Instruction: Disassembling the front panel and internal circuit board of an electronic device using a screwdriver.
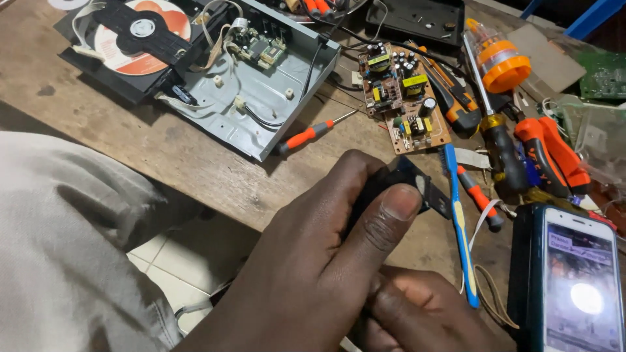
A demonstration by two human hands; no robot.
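Low in the frame, a small black part (417,186) is pinched between thumb and fingers (390,212) of the left hand (313,261), steadied from beneath by the right hand (417,316), whose grip cannot be told, above the wooden counter (163,150), apparently for close inspection.

Both hands, the left hand (306,274) and right hand (417,313), are bare, with short nails and no rings. Pale beige creased cloth (65,248), possibly trousers, covers 1 leg.
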